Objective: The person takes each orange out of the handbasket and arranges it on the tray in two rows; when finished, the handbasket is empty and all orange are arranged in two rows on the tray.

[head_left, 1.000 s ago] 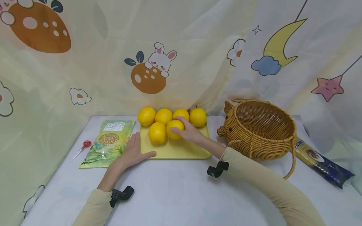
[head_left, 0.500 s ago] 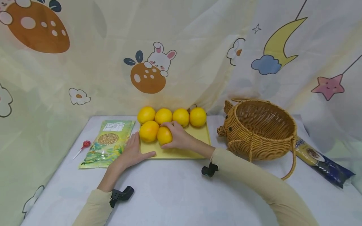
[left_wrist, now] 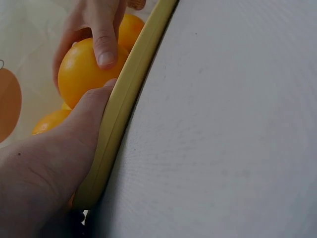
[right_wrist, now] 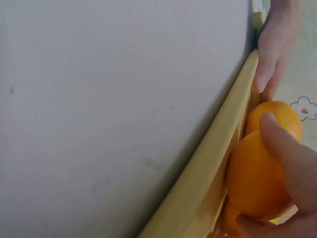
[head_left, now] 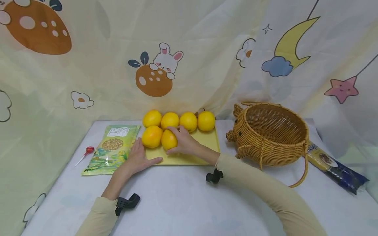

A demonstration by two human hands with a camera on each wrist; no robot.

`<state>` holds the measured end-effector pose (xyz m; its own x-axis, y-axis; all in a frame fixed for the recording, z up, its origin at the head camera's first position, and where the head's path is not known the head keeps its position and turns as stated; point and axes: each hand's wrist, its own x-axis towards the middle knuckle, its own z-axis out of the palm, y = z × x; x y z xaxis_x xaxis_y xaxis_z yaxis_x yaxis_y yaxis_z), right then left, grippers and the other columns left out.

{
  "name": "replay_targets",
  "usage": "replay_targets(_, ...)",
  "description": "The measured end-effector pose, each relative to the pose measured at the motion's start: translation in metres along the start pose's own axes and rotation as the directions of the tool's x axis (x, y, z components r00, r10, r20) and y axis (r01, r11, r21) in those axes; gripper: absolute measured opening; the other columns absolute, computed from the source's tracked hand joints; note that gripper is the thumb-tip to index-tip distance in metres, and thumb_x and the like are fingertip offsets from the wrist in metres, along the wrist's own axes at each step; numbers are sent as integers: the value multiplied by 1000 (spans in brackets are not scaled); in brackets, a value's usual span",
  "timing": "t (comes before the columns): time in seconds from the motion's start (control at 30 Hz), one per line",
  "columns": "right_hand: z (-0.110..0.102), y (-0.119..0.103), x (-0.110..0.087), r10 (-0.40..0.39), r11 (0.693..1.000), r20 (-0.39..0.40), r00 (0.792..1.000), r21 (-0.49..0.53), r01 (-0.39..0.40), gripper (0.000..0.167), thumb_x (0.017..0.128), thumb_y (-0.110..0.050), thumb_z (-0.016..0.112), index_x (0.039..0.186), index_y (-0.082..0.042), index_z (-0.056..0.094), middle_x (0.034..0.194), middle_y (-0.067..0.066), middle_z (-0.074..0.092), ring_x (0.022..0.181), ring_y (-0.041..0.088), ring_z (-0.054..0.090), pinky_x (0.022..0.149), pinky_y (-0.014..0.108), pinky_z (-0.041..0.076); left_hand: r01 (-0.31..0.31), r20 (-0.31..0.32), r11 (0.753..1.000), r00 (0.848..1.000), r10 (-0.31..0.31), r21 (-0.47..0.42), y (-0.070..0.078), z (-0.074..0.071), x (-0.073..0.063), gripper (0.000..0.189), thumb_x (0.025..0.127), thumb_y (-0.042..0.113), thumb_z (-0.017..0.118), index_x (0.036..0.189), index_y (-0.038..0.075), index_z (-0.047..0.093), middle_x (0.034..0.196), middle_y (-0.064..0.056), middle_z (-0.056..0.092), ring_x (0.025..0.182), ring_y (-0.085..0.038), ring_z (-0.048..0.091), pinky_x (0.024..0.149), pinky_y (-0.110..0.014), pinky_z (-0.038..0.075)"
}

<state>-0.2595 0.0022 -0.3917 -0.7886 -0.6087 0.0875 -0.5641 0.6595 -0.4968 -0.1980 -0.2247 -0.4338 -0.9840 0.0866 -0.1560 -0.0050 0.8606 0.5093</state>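
In the head view my right hand grips an orange with fingers over its far side and thumb on its near side. That fruit sits on a yellow tray, right beside another orange at the tray's left side. Behind them, several more oranges stand in a row along the tray's back. My left hand lies at the tray's left edge, fingers straight and thumb stretched along the near corner. In the right wrist view the thumb presses the held orange.
Left of the tray lies a green bag of beans, with a red lollipop beside it. At the right stands a wicker basket shaped like a pig, its handle hanging down. A blue and gold packet lies beyond it. A printed curtain hangs behind.
My right hand has slid its orange leftward along the tray, and the front orange beside it has shifted left to the tray's edge. The left hand stays in place.
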Motion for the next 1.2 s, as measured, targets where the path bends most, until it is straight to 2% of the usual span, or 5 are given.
replay_targets(0.37, 0, 2, 2, 6, 1000, 6, 1000, -9, -6, 96, 74, -33, 85, 152, -21, 29, 129, 24, 42, 110, 29, 46, 94, 39, 47, -2, 6, 1000, 1000, 2, -17, 3, -2, -2, 132, 76, 73, 62, 150, -8, -12, 159, -30, -12, 148, -47, -6, 119, -63, 4)
replay_targets(0.57, -1, 3, -2, 36, 999, 13, 999, 21, -36, 103, 75, -32, 84, 155, -20, 21, 134, 24, 42, 117, 31, 49, 102, 43, 47, -31, -14, 999, 999, 31, -15, 6, -4, -2, 129, 77, 71, 64, 151, -8, -8, 160, -30, -4, 148, -45, 1, 119, -63, 6)
replay_targets(0.9, 0, 5, -8, 69, 996, -5, 998, 50, -69, 110, 75, -33, 83, 156, -13, 12, 145, 25, 35, 129, 33, 47, 111, 44, 43, -25, -2, 1000, 1000, 25, -5, 2, -3, -2, 130, 77, 71, 63, 150, -10, -8, 160, -30, -9, 149, -45, -4, 120, -61, 4)
replay_targets(1.07, -2, 2, -12, 95, 995, -37, 995, -23, -96, 110, 74, -39, 83, 156, -19, 13, 147, 21, 35, 128, 33, 47, 101, 46, 50, -25, -1, 1000, 1000, 25, -2, 0, -2, -1, 130, 77, 72, 62, 151, -9, -8, 160, -29, -9, 149, -44, -6, 121, -61, 3)
replay_targets(1.2, -14, -8, -30, 84, 993, -75, 994, -75, -89, 108, 74, -43, 83, 156, -21, 16, 151, 18, 33, 131, 33, 45, 93, 48, 54, -22, -2, 1000, 1000, 22, -10, 3, -2, -3, 131, 77, 72, 62, 151, -10, -7, 160, -30, -8, 149, -45, -4, 120, -62, 5)
